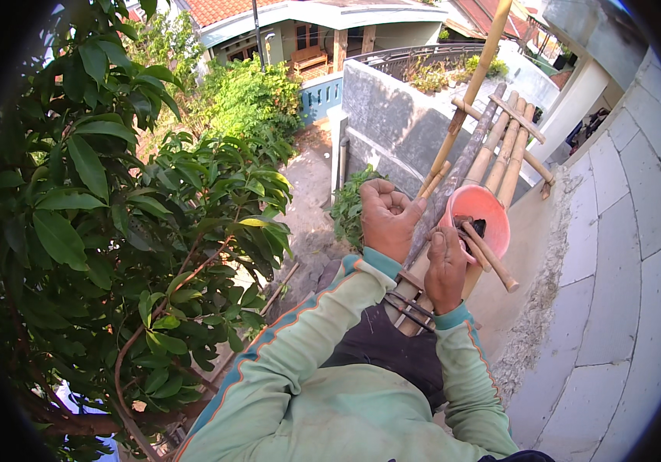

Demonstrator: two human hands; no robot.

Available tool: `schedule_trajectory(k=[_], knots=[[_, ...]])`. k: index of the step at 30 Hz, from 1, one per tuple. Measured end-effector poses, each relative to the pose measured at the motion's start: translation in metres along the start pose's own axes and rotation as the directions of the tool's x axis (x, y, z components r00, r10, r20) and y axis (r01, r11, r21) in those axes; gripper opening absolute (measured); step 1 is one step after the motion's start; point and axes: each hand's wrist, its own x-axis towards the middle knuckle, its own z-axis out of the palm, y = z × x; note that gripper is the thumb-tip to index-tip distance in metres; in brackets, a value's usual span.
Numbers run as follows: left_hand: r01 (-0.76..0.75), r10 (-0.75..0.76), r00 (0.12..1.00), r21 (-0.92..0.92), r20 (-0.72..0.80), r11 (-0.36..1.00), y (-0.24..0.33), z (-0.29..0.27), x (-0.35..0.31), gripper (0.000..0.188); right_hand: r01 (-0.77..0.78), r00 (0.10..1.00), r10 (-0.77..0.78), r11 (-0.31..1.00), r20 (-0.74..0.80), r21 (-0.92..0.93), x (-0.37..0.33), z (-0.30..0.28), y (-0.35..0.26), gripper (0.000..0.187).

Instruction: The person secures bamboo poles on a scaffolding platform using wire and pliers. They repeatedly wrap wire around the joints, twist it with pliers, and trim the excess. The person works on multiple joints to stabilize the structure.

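Just right of the frame's centre the left hand (pixel 387 218) is closed in a fist around a slim bamboo pole (pixel 475 77) that rises to the upper right edge; beside it the right hand (pixel 446 266) reaches into a pink bucket (pixel 492 214), fingers curled on dark pieces inside, though what exactly they pinch I cannot tell; a wooden handle (pixel 494 262) sticks out of the bucket; bamboo scaffolding (pixel 500 150) runs beneath, against the grey wall (pixel 623 254) at right; leafy tree (pixel 115 215) fills the left.

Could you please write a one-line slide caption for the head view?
High on bamboo scaffolding, left hand grips a pole while right hand reaches into a pink bucket.
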Motion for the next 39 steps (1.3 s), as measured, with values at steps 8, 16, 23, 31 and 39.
schedule_trajectory(k=[8, 16, 23, 31, 39], knots=[[0.162, -0.181, 0.969, 0.121, 0.171, 0.979, 0.011, -0.005, -0.004, 0.021, 0.090, 0.996, -0.091, 0.993, -0.007, -0.070, -0.007, 0.004, -0.003, 0.026], [0.445, -0.397, 0.878, -0.149, 0.269, 0.883, 0.022, -0.010, 0.001, 0.018, -0.060, 0.997, 0.055, 0.995, 0.062, 0.077, -0.012, 0.004, 0.007, 0.028], [0.446, -0.394, 0.895, -0.372, 0.211, 0.814, 0.015, -0.022, 0.037, 0.011, -0.152, 0.977, 0.104, 0.951, 0.185, 0.269, -0.028, -0.003, 0.007, 0.027], [0.308, -0.298, 0.950, -0.432, 0.092, 0.847, 0.044, -0.044, 0.107, 0.008, -0.228, 0.961, 0.116, 0.846, 0.251, 0.481, -0.041, -0.008, 0.016, 0.027], [0.198, -0.195, 0.980, -0.414, 0.052, 0.889, 0.055, -0.062, 0.135, 0.008, -0.236, 0.951, 0.104, 0.851, 0.292, 0.469, -0.044, -0.008, 0.024, 0.027]])
